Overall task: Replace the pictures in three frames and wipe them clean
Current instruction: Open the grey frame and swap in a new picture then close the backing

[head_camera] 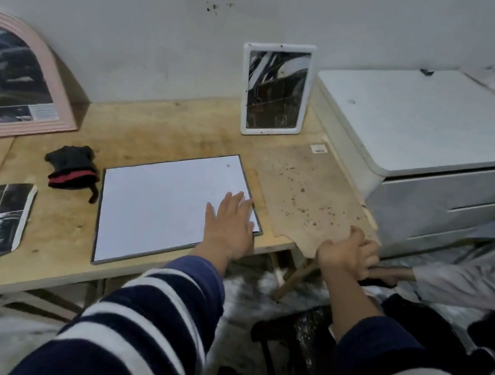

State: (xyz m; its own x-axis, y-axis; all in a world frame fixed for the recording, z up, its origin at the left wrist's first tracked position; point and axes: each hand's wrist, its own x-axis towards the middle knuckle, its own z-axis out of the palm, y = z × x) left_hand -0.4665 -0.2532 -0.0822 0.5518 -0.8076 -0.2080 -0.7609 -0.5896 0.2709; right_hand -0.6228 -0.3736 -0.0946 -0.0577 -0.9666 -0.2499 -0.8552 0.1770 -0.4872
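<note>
The flat frame (168, 203) is laid near the desk's (158, 126) front edge, long axis running front-to-back. The left hand (228, 225) is pressed open-palmed on its right front corner. The backing board (310, 197), immediately right, is gripped by the right hand (348, 253).

The left hand (228, 223) lay flat, fingers spread, on the near right corner of a white sheet in a dark frame (168, 203). Just right of it, the right hand (348, 253) gripped the near edge of a spotted backing board (307, 194).
</note>
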